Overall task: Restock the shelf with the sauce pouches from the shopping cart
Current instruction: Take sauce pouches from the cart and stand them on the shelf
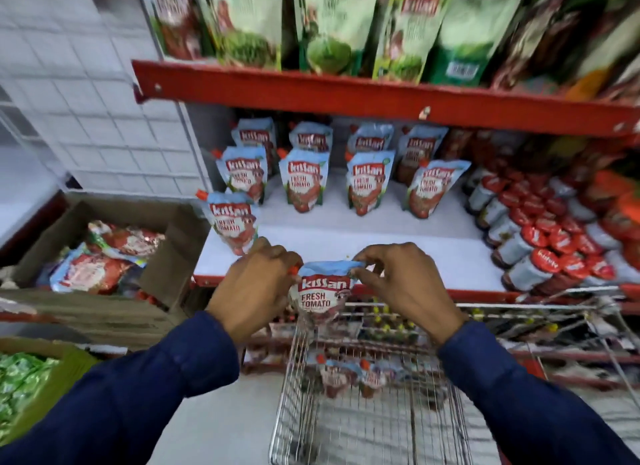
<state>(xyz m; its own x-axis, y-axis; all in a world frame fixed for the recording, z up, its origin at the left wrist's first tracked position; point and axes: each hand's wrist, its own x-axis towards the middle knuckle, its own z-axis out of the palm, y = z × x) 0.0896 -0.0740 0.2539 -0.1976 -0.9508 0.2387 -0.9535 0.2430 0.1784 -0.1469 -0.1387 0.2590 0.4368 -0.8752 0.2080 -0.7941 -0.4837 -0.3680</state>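
You are partway through the restock. Your left hand (pixel 254 284) and right hand (pixel 403 284) both pinch the top edge of one tomato sauce pouch (pixel 322 296), which hangs upright between them, above the near end of the shopping cart (pixel 349 412) and just in front of the shelf (pixel 363 253). On that shelf pouches already stand in rows at the back, and one front pouch (pixel 231 220) stands at the left; the white board beside it lies bare, so there is room to fill. In the cart at least two remaining pouches (pixel 349 378) lie on the wire floor, though blur may hide others. Those are left to place.
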